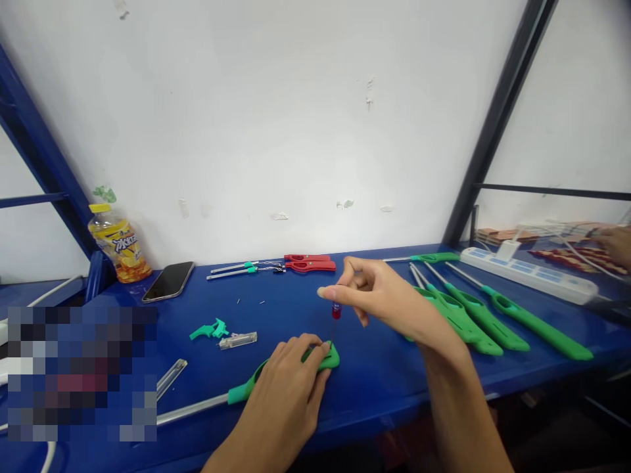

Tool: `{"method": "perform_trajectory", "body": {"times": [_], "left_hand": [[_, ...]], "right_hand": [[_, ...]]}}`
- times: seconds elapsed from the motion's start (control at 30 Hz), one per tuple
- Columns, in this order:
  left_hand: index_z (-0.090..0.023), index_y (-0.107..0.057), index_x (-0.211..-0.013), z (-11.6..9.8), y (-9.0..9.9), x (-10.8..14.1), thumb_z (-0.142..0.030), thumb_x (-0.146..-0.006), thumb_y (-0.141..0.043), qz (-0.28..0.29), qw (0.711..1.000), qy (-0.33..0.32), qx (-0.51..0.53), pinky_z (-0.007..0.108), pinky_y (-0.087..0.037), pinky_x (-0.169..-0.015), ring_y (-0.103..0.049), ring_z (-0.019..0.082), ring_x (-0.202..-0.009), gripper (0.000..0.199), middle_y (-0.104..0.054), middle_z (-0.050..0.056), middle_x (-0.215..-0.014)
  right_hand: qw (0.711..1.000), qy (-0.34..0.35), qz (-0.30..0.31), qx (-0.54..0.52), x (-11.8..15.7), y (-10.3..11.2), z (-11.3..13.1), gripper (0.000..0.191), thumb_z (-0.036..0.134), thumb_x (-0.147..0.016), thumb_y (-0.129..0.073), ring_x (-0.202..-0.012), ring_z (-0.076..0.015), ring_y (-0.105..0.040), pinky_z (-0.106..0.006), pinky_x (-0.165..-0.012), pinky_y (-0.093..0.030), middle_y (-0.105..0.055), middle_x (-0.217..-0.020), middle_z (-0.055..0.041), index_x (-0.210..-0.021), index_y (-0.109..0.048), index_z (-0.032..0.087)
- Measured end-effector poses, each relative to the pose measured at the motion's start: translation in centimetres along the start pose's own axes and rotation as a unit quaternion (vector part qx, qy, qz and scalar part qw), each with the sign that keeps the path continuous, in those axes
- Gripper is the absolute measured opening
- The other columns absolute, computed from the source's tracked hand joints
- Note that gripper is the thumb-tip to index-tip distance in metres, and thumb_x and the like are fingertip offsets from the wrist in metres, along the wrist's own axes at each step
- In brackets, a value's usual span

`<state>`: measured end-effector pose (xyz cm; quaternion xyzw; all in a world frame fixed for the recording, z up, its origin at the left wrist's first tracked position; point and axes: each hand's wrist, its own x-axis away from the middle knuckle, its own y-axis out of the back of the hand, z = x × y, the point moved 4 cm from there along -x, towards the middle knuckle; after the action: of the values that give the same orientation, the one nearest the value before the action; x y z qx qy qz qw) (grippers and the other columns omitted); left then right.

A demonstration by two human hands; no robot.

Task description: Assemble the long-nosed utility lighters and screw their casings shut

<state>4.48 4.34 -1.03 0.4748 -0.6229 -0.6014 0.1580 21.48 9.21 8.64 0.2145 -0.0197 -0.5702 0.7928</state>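
Observation:
My left hand (290,378) presses a green long-necked lighter (331,358) onto the blue table, its metal tube pointing left. Above the lighter's handle end, my right hand (367,286) pinches a small screwdriver (336,311) with a dark red and blue grip. The driver stands nearly upright, its thin shaft reaching down to the green handle. Left of my hands lie teal plastic pieces (210,330) and a clear plastic part (238,339). Two small metal bits lie behind them.
Several green lighters (463,315) lie at the right, beside a white power strip (530,272). Red lighter bodies (309,265) lie near the wall. A phone (169,281) and a yellow-capped bottle (121,246) are at the left. Another person's hand (616,244) shows at far right.

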Motion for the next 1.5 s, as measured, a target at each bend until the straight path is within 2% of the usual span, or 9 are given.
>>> {"method": "perform_trajectory", "body": {"times": [0.2, 0.4, 0.6, 0.77, 0.97, 1.13, 1.2, 1.33, 1.5], "left_hand": [[-0.022, -0.066, -0.126, 0.0, 0.0, -0.1, -0.012, -0.105, -0.052, -0.007, 1.000, -0.002, 0.003, 0.052, -0.060, -0.097, -0.070, 0.029, -0.107, 0.027, -0.070, 0.009, -0.125], [-0.021, -0.066, -0.126, 0.0, 0.0, -0.1, -0.011, -0.104, -0.052, -0.001, 1.000, 0.003, 0.008, 0.054, -0.059, -0.098, -0.070, 0.030, -0.109, 0.028, -0.070, 0.009, -0.126], [-0.022, -0.064, -0.127, 0.1, 0.0, 0.1, -0.012, -0.106, -0.050, 0.001, 1.000, 0.002, 0.015, 0.054, -0.058, -0.099, -0.070, 0.029, -0.110, 0.028, -0.069, 0.009, -0.127], [-0.022, -0.065, -0.127, 0.0, 0.0, 0.0, -0.012, -0.106, -0.050, 0.003, 1.000, 0.001, 0.009, 0.054, -0.059, -0.099, -0.070, 0.029, -0.109, 0.028, -0.070, 0.009, -0.127], [-0.023, -0.065, -0.126, 0.1, 0.0, 0.1, -0.012, -0.105, -0.051, -0.002, 1.000, -0.002, -0.004, 0.051, -0.059, -0.098, -0.070, 0.029, -0.109, 0.027, -0.070, 0.009, -0.127], [-0.022, -0.065, -0.126, -0.1, 0.1, 0.0, -0.013, -0.105, -0.051, 0.008, 1.000, 0.002, -0.004, 0.053, -0.059, -0.098, -0.071, 0.029, -0.108, 0.026, -0.070, 0.009, -0.126], [-0.022, -0.065, -0.126, -0.1, 0.1, -0.1, -0.013, -0.106, -0.051, 0.010, 1.000, 0.003, -0.003, 0.053, -0.059, -0.098, -0.071, 0.029, -0.108, 0.027, -0.070, 0.009, -0.127], [-0.022, -0.065, -0.126, -0.1, 0.1, -0.1, -0.012, -0.105, -0.051, 0.004, 1.000, 0.000, -0.004, 0.052, -0.060, -0.098, -0.071, 0.029, -0.108, 0.027, -0.070, 0.009, -0.127], [-0.023, -0.066, -0.127, 0.0, 0.0, 0.0, -0.012, -0.104, -0.052, -0.006, 1.000, -0.001, -0.008, 0.051, -0.060, -0.097, -0.071, 0.029, -0.108, 0.029, -0.071, 0.008, -0.126]], "right_hand": [[0.999, 0.015, 0.030, 0.010, 0.1, -0.1, 0.4, 0.026, 0.048, -0.093, -0.079, -0.055, -0.0114, -0.059, -0.023, -0.055, -0.046, -0.059, -0.061, 0.0069, -0.095, -0.071, 0.024], [0.995, 0.053, 0.079, 0.028, 0.3, 0.0, 0.8, 0.039, 0.052, -0.107, -0.056, -0.067, -0.0141, -0.066, -0.024, -0.059, -0.048, -0.068, -0.071, -0.0001, -0.105, -0.079, 0.021], [1.000, -0.001, 0.001, -0.002, 0.0, 0.0, -0.1, 0.040, 0.050, -0.086, -0.085, -0.064, -0.0139, -0.061, -0.024, -0.060, -0.047, -0.063, -0.066, 0.0041, -0.076, -0.057, 0.023], [0.999, 0.022, 0.038, 0.021, 0.2, 0.0, 0.6, 0.027, 0.051, -0.095, -0.077, -0.060, -0.0135, -0.059, -0.025, -0.059, -0.044, -0.059, -0.062, 0.0062, -0.098, -0.073, 0.025], [0.993, 0.059, 0.091, 0.047, 0.5, 0.1, 0.9, 0.040, 0.052, -0.109, -0.052, -0.063, -0.0141, -0.061, -0.025, -0.058, -0.043, -0.071, -0.070, -0.0005, -0.110, -0.080, 0.024], [1.000, 0.010, 0.002, 0.009, 0.0, 0.2, 0.0, 0.036, 0.051, -0.091, -0.081, -0.057, -0.0126, -0.061, -0.025, -0.060, -0.045, -0.063, -0.059, 0.0058, -0.078, -0.062, 0.023], [1.000, 0.001, -0.014, 0.005, -0.1, 0.2, -0.1, 0.039, 0.048, -0.088, -0.085, -0.057, -0.0122, -0.061, -0.024, -0.058, -0.045, -0.064, -0.061, 0.0066, -0.077, -0.057, 0.023], [1.000, 0.007, 0.028, 0.010, 0.0, 0.0, 0.2, 0.026, 0.049, -0.095, -0.077, -0.056, -0.0133, -0.062, -0.025, -0.058, -0.047, -0.061, -0.057, 0.0072, -0.098, -0.071, 0.024], [0.993, 0.054, 0.105, 0.013, 0.3, -0.2, 0.6, 0.040, 0.053, -0.108, -0.054, -0.067, -0.0158, -0.072, -0.023, -0.054, -0.046, -0.074, -0.075, -0.0026, -0.108, -0.078, 0.021]]}}
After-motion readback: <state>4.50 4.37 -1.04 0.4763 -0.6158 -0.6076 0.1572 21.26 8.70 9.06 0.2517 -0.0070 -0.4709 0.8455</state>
